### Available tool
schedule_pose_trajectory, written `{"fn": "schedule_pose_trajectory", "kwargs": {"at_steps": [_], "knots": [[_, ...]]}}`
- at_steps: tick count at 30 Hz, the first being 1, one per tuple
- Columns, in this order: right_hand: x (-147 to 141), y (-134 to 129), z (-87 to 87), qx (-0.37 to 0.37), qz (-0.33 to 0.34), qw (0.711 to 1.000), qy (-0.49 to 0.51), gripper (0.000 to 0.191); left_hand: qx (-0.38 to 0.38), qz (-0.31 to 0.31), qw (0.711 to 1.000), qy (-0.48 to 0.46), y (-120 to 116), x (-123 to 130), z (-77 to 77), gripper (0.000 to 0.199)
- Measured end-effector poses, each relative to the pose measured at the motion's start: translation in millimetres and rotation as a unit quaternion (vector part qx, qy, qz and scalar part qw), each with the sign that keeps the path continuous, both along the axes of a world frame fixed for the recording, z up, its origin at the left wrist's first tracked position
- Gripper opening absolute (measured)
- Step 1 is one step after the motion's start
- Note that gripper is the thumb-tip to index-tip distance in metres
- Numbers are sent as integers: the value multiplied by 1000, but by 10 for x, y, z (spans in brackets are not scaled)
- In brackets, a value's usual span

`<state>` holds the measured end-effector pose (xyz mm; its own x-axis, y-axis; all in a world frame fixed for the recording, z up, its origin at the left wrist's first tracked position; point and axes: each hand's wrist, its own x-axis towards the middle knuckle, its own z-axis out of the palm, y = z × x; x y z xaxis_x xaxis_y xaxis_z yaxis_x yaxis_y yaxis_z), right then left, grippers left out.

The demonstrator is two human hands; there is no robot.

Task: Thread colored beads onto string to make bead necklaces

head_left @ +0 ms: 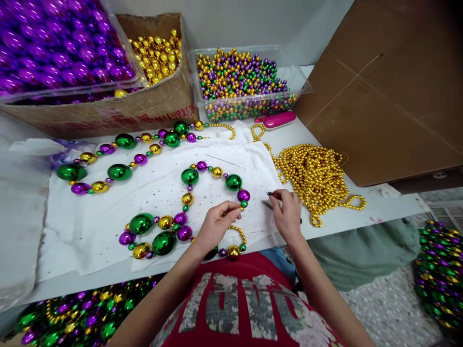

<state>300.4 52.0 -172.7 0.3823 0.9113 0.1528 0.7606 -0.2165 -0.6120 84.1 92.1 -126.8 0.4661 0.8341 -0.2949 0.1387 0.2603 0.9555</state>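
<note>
My left hand (217,224) pinches a bead necklace (233,182) near small green and gold beads. The necklace has large green, purple and gold beads and loops across the white cloth (90,231). A short run of small gold beads hangs just below my fingers. My right hand (288,214) is closed around a small tool (274,195) with a black-and-red end and a grey metal part pointing left; its exact kind is unclear. A second string of large beads (119,172) lies farther back. A thin needle-like rod (223,160) rests on the cloth.
To the right lies a heap of gold bead chains (311,173). Behind stand a clear tub of small mixed beads (249,96), a cardboard box (166,99) with gold beads and a tray of purple beads (65,43). A pink-handled tool (280,120) lies near a large carton (390,96).
</note>
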Motion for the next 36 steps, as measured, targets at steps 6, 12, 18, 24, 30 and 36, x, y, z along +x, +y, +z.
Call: {"fn": "schedule_pose_trajectory", "kwargs": {"at_steps": [6,12,18,24,30,36], "knots": [[-22,158,-202,-40,39,981,-188,21,-54,5,995,-85,-14,-180,403,17],[-245,99,208,15,142,988,65,38,-143,26,970,-195,-81,-243,523,20],[-638,224,726,-38,390,884,253,45,-228,70,941,-242,1,-306,386,29],[-753,312,726,-55,403,895,182,30,-179,53,965,-187,54,-531,315,21],[-770,255,675,-80,400,885,225,34,-133,64,978,-149,-40,-622,327,10],[-808,179,582,-65,390,887,240,38,-121,56,974,-185,-207,-618,400,13]]}}
